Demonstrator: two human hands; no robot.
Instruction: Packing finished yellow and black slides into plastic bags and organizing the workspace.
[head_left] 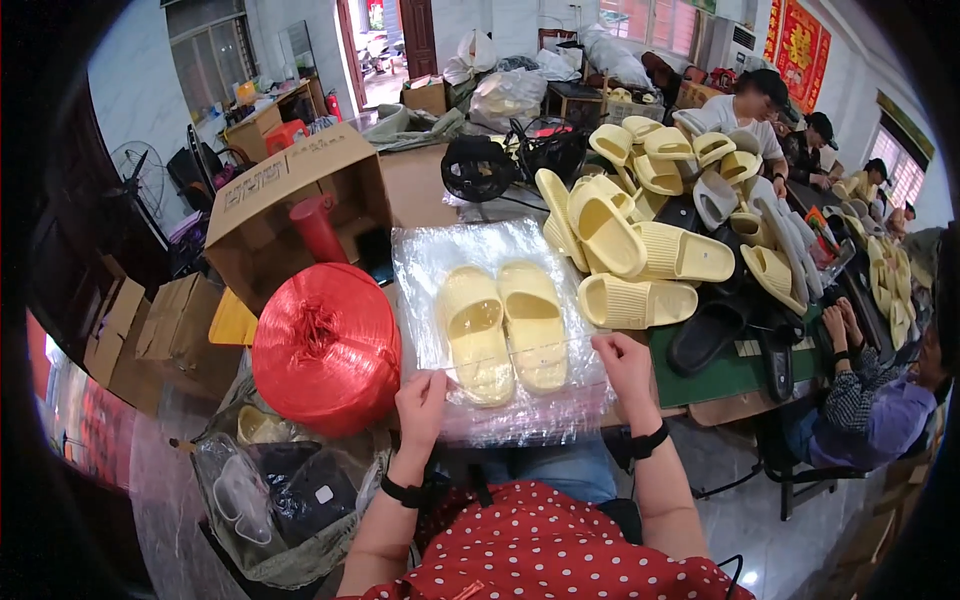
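Observation:
A pair of pale yellow slide slippers (476,340) lies side by side, toes pointing away from me, inside a clear plastic bag (422,262). The bag rests flat on a stack of similar clear film in front of me. My left hand (420,405) is closed in a pinch at the bag's near left edge. Opposite it, my right hand (624,362) pinches the near right edge. A thin edge of plastic stretches between the two hands, across the heel ends of the slippers.
A big red roll of plastic twine (325,345) stands left, before an open cardboard box (300,195) holding a red cylinder. Loose yellow, grey and black slippers (680,250) pile up at right. Bagged slippers fill a sack (290,560) at lower left. Several people sit along the right.

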